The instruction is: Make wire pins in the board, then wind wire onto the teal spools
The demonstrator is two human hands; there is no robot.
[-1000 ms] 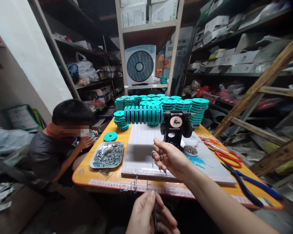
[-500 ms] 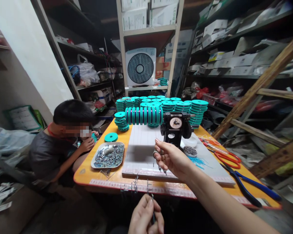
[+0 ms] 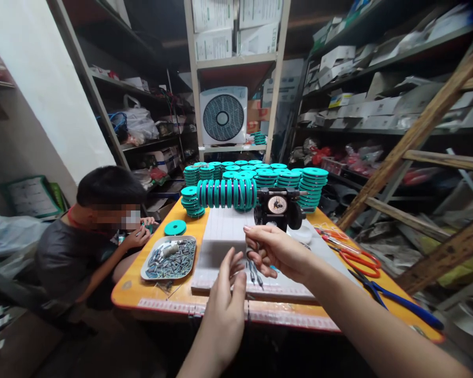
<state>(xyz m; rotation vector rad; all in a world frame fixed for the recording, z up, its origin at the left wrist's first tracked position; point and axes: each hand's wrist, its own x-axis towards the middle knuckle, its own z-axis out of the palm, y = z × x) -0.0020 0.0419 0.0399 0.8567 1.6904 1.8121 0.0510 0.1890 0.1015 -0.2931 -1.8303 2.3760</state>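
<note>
My right hand hovers over the white mat, fingers curled round a small bunch of thin metal pieces that hang down from it. My left hand is raised in front of the table edge, fingers stretched up and slightly apart, its fingertips close beside the hanging pieces. I cannot make out anything in it. Behind my hands stands a black winding device with a row of teal spools on its shaft.
Stacks of teal spools fill the back of the orange table. A metal tray of small parts lies at left, red scissors and blue pliers at right. A seated person works at the left edge. Shelves surround.
My left hand has risen from below the table edge, where it pinched a thin piece, up to the right hand, and its fingers have spread. The right hand stayed about where it was.
</note>
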